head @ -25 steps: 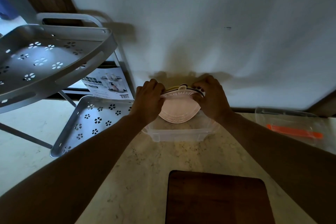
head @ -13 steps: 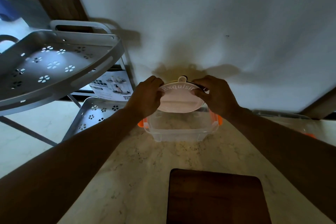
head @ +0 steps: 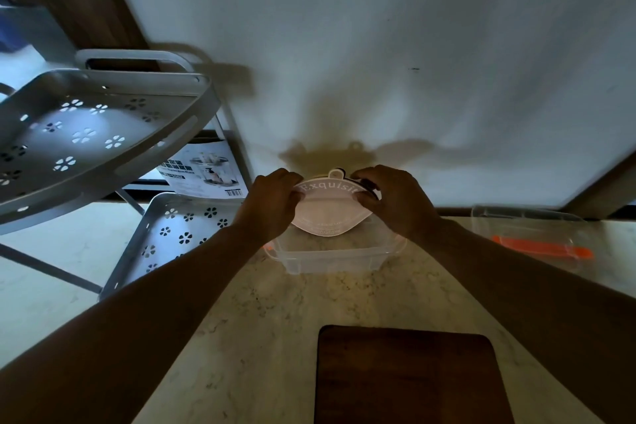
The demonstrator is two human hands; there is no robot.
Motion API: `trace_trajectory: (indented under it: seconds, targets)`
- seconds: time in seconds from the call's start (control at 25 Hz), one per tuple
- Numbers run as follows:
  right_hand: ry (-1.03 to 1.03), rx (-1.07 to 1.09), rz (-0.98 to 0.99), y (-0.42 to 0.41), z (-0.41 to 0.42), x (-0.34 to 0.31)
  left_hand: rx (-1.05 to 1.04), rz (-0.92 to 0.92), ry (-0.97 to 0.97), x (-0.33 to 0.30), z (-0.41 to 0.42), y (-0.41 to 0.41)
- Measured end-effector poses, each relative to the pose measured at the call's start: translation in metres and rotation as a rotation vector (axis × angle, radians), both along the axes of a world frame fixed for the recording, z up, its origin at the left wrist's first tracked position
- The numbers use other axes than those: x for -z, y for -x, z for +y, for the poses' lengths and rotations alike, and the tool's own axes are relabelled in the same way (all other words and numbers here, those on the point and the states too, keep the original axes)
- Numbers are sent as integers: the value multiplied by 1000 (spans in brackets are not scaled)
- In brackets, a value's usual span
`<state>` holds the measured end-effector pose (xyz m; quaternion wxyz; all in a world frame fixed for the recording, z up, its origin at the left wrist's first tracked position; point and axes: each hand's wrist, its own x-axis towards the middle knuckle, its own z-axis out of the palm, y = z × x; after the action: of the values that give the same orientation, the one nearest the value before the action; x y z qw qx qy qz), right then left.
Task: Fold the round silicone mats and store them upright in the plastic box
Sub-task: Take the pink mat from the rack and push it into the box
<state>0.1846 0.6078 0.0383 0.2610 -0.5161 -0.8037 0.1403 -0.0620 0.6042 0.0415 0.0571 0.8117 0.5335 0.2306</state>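
A folded pale pink silicone mat (head: 327, 208) with white lettering and a small hanging tab stands upright, its lower edge inside the clear plastic box (head: 330, 260) on the counter by the wall. My left hand (head: 272, 203) pinches the mat's left end. My right hand (head: 395, 203) pinches its right end, where a dark edge of another mat shows behind my fingers. The box has orange clips, mostly hidden by my wrists.
A grey perforated two-tier rack (head: 93, 134) stands at the left, with a printed carton (head: 203, 170) behind it. A clear lid with an orange strip (head: 537, 244) lies at the right. A dark wooden board (head: 409, 375) sits near me on the marble counter (head: 241, 320).
Both hands raised the folded mat above the box, then lowered it back into it. The camera view shifted slightly.
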Motion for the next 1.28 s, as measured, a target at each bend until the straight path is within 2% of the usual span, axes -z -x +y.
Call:
trace_trajectory:
  seconds: [0.16, 0.28, 0.44, 0.52, 0.64, 0.84, 1.0, 1.16, 1.28]
  targets:
    - [52, -17, 10, 0, 3, -4, -5, -39, 21, -1, 0, 1]
    - [4, 4, 28, -1, 6, -13, -17, -75, 43, -10, 1, -1]
    - [-60, 30, 152, -3, 4, -18, -19, -146, -36, -18, 2, 4]
    - [-57, 15, 143, -1, 2, -14, -20, -113, -21, -15, 2, 6]
    - [10, -24, 40, 5, 3, -10, -31, -18, 106, -2, -2, 1]
    - [-15, -38, 90, 2, 12, -21, -75, -91, 1, -2, 3, 9]
    - [17, -55, -12, 6, 5, -12, -18, 46, 47, -2, 0, 3]
    - [-69, -32, 42, 4, 6, -13, -23, 19, -19, -9, 8, 12]
    - [-24, -44, -41, 7, 1, -5, -33, 72, 29, -3, 2, 4]
